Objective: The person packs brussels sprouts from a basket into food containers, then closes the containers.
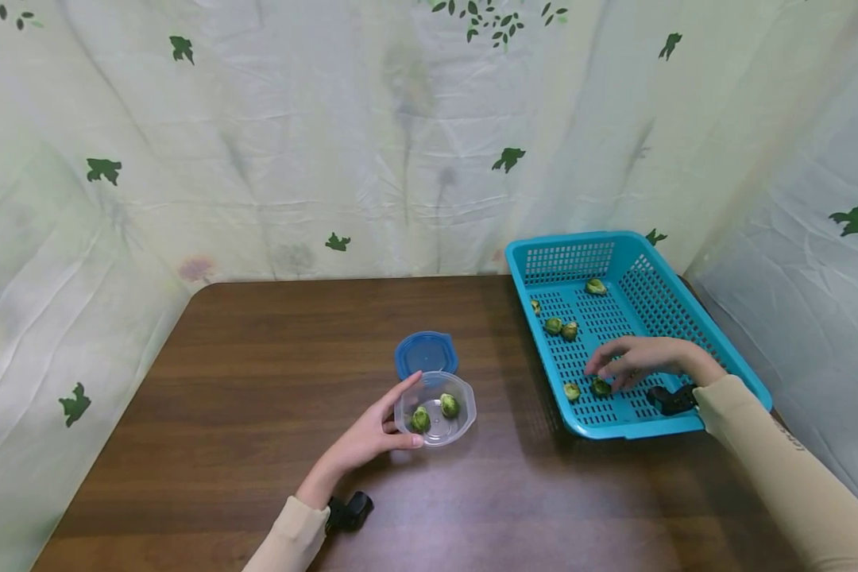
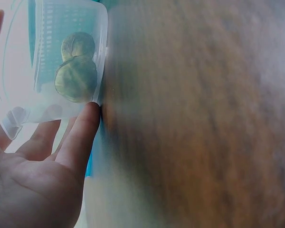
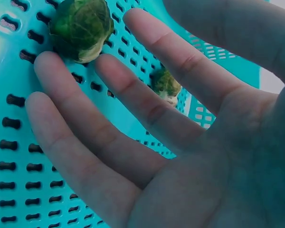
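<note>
My left hand (image 1: pixel 361 446) holds a small clear plastic container (image 1: pixel 439 435) at its left side, thumb and fingers spread around the wall. Two Brussels sprouts (image 1: pixel 449 406) lie inside it; the left wrist view shows these sprouts (image 2: pixel 76 78) through the cloudy wall. Over the floor of a blue perforated basket (image 1: pixel 632 314), my right hand (image 1: pixel 647 360) reaches down with loosely extended fingers. Just beyond its fingertips sits a green Brussels sprout (image 3: pixel 83 31), with nothing gripped in the palm. Another sprout (image 1: pixel 571 392) rests to the left of that hand.
More Brussels sprouts (image 1: pixel 554 326) are scattered toward the back and left of the basket. A blue lid (image 1: pixel 426 353) lies just behind the container on the brown wooden table (image 1: pixel 279 357). White leaf-patterned cloth (image 1: pixel 372 159) hangs along the back and both sides.
</note>
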Demonstrator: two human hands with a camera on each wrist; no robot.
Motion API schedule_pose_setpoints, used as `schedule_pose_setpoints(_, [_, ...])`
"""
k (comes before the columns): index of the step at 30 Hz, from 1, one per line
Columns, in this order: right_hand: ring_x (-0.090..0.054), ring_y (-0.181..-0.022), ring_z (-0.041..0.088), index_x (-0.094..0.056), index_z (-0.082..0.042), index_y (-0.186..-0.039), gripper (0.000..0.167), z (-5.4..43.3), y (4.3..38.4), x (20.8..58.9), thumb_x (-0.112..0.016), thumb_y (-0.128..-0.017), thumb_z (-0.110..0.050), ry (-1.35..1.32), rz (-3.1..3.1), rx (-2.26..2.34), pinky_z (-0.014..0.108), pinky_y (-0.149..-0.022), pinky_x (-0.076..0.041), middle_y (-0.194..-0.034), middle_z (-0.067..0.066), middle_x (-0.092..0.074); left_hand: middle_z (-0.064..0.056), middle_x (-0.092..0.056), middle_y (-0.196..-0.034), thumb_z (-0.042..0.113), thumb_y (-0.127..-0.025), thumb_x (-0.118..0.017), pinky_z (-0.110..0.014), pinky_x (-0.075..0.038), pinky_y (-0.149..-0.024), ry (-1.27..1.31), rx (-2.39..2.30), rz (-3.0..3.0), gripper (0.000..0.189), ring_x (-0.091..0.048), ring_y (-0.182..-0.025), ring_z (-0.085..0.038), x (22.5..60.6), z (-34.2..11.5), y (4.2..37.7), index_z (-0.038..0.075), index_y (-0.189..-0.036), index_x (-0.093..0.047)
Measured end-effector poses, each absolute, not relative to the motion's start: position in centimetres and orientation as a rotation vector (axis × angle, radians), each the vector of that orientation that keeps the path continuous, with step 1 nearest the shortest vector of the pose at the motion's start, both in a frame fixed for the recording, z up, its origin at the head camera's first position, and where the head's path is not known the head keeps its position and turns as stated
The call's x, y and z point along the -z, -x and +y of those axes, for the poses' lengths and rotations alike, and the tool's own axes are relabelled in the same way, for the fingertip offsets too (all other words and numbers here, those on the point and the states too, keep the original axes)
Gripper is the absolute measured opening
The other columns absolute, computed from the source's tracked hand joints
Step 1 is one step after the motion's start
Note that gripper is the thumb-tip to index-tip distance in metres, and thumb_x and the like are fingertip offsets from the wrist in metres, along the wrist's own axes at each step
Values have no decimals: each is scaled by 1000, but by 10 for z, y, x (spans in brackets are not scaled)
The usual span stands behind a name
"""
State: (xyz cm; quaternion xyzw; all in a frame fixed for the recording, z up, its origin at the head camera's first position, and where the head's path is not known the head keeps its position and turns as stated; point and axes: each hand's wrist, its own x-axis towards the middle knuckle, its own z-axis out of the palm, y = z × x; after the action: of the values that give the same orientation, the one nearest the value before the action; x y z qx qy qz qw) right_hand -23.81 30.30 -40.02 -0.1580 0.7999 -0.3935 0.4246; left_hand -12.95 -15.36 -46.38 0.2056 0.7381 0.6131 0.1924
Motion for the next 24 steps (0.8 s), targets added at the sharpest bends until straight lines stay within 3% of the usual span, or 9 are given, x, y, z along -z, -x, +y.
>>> schedule_pose_setpoints(15, [-61,-95,31,-63,6,-114,27,300,236,401,-57,-96,-13,351,2024,987,43,-85,-51,-114,12,-61,-14,-21,-155,13,-88,-70,-47,-38,-102,-579,-1718,2072,83,-26,-137,-37,463,-154,129,23,-154,-20])
schedule_pose_setpoints(24, [-62,-95,33,-62,7,-115,27,300,235,400,-55,-97,-12,397,1996,995,45,-84,-51,-118,14,-59,-14,-20,-155,13,-87,-71,-43,-42,-99,-579,-1725,2067,84,-30,-135,-37,464,-154,129,23,-154,-20])
